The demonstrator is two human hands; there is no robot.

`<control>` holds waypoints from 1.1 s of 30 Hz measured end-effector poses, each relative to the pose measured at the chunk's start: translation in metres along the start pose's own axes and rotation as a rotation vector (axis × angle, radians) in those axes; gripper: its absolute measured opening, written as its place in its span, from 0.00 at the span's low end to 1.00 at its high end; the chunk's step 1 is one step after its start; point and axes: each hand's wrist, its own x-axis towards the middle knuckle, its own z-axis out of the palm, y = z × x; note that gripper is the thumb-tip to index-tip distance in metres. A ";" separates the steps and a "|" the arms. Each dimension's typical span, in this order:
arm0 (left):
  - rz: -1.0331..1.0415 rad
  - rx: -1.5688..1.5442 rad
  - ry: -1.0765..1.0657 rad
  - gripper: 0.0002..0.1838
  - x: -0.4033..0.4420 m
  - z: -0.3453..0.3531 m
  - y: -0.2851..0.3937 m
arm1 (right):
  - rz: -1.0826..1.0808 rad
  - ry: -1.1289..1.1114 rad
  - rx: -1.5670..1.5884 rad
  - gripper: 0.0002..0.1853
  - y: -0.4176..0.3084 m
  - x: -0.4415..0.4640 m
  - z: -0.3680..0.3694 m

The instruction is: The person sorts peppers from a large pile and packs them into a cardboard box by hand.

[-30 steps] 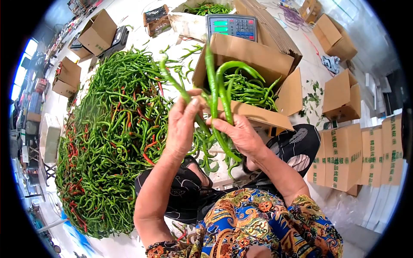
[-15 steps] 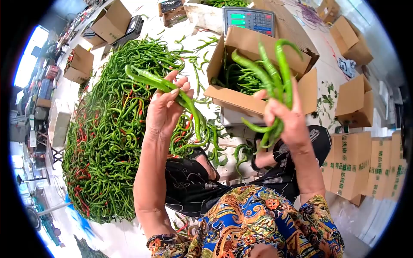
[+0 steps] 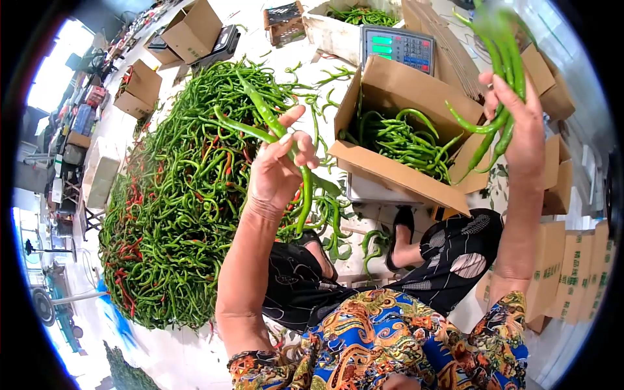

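My left hand [image 3: 279, 166] is closed round a few long green chili peppers [image 3: 263, 107], above the right side of a big chili heap [image 3: 175, 214], mostly green with some red. Raised at the upper right, my right hand [image 3: 520, 123] grips a bunch of long green chili peppers [image 3: 507, 58]; their upper tips are blurred. This hand is beside the right edge of an open cardboard box [image 3: 383, 166], which has green chilies [image 3: 406, 143] inside. Under the box, part of a scale's pale platform [image 3: 370, 190] shows.
Behind the box stands the scale's display panel [image 3: 398, 49]. A white foam box [image 3: 331, 29] with chilies sits at the back. Printed cartons [image 3: 575, 276] stand at the right. Loose chilies [image 3: 335, 214] lie on the floor near my feet.
My right hand has moved up and right with its bunch, away from over the box. My left hand has shifted slightly right and down, still holding chilies. The view has turned a little.
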 end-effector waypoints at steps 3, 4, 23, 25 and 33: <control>-0.011 0.083 -0.030 0.31 0.000 -0.001 -0.001 | 0.016 -0.084 -0.238 0.15 0.016 0.011 -0.005; -0.016 0.115 -0.028 0.32 -0.001 0.002 0.000 | 0.036 -0.100 -0.362 0.16 0.030 0.011 -0.005; -0.048 0.157 -0.087 0.40 -0.006 0.015 0.007 | 0.744 0.327 -0.038 0.10 0.213 -0.139 -0.273; -0.027 0.182 -0.090 0.38 -0.004 0.012 0.003 | 1.000 0.355 -0.119 0.11 0.254 -0.190 -0.284; 0.255 0.901 0.176 0.35 0.008 -0.018 0.029 | 1.576 0.350 0.205 0.20 0.359 -0.310 -0.151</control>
